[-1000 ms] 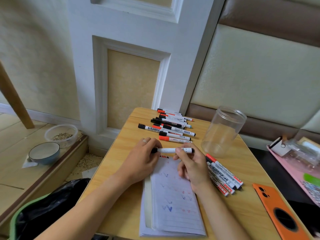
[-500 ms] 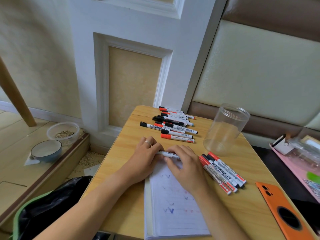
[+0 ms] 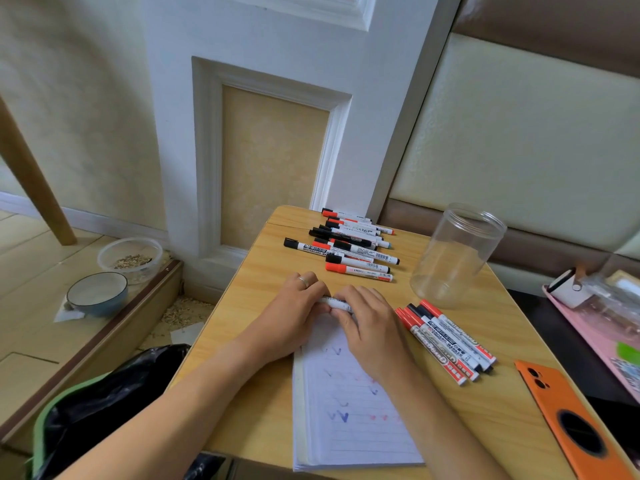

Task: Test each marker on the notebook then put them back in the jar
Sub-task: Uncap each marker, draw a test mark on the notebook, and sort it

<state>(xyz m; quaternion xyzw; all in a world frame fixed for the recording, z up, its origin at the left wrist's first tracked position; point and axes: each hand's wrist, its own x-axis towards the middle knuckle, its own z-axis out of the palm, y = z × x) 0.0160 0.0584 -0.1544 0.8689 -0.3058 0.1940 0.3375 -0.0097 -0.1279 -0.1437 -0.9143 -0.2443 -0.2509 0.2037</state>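
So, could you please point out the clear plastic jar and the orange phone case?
clear plastic jar (image 3: 457, 258): head view, middle of its wall.
orange phone case (image 3: 554, 403): head view, bare upper back.

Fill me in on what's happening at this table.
A person grips one white-barrelled marker with both hands, left hand and right hand, above the top edge of the open lined notebook, which already carries blue and red ticks. The clear plastic jar stands empty. Other markers lie in two groups on the wooden table.
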